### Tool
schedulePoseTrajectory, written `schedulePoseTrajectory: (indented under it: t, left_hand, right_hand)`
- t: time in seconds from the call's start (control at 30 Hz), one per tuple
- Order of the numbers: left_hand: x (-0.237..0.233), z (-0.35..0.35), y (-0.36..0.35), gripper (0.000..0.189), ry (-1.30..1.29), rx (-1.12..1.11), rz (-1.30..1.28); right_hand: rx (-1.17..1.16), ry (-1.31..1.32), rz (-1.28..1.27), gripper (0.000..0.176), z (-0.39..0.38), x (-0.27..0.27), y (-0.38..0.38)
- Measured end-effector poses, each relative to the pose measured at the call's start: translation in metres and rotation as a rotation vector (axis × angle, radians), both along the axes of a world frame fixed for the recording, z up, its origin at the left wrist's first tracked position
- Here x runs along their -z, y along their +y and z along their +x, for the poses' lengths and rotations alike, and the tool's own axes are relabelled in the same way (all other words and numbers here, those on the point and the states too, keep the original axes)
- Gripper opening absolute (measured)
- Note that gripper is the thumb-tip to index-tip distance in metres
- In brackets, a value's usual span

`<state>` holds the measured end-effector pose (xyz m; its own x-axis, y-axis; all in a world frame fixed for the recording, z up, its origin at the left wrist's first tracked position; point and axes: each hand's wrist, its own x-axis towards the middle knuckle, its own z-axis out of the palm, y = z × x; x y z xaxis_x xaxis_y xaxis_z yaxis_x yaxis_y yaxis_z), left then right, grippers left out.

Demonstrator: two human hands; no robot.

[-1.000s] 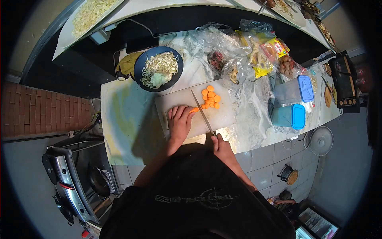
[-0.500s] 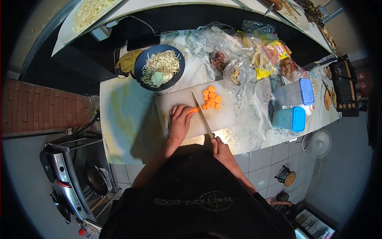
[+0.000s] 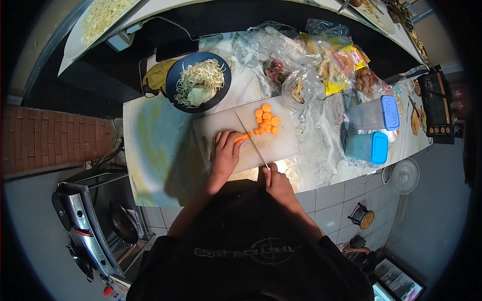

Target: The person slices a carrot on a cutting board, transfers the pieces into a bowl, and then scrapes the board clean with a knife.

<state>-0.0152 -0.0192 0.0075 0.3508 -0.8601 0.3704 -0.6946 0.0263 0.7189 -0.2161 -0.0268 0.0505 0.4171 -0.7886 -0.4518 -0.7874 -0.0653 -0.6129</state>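
Note:
My left hand (image 3: 227, 153) lies on the white cutting board (image 3: 282, 144), its fingers curled over the thick end of a peeled carrot (image 3: 243, 137). A long knife (image 3: 253, 142) is in my right hand (image 3: 279, 183), gripped by the handle near the board's front edge. The blade points away from me and crosses the carrot just right of my left fingertips, seen nearly edge-on. Several round carrot slices (image 3: 266, 118) are heaped to the right of the blade.
Behind the board stands a dark plate (image 3: 187, 61) of bean sprouts (image 3: 206, 74). Plastic bags (image 3: 300, 88) of food crowd the back right. Two lidded containers (image 3: 365, 148) sit at the right. A stove (image 3: 83, 220) is at lower left; another person's arm (image 3: 357, 250) shows at lower right.
The blade has turned from showing its flat side to nearly edge-on, and its tip has shifted slightly left. My left hand stays on the carrot. The whole view has shifted a little.

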Motion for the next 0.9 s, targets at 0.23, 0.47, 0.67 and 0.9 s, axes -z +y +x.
schedulePoseTrajectory:
  t: [0.23,0.47,0.67,0.9]
  left_hand:
    - [-0.003,0.000,-0.003,0.015,0.018,0.017,-0.001]
    - [-0.003,0.000,-0.002,0.014,0.023,0.002,-0.008]
    - [-0.002,0.000,-0.002,0.014,0.037,-0.007,-0.026]
    - [0.000,0.001,-0.002,0.013,0.083,-0.003,-0.021]
  right_hand:
    - [0.035,0.060,-0.028,0.037,-0.013,-0.012,0.000]
    - [0.077,-0.058,-0.063,0.034,-0.010,-0.012,0.010]
    - [0.085,-0.052,0.007,0.035,-0.007,-0.016,0.009]
    - [0.054,-0.086,-0.010,0.035,-0.007,-0.001,0.011]
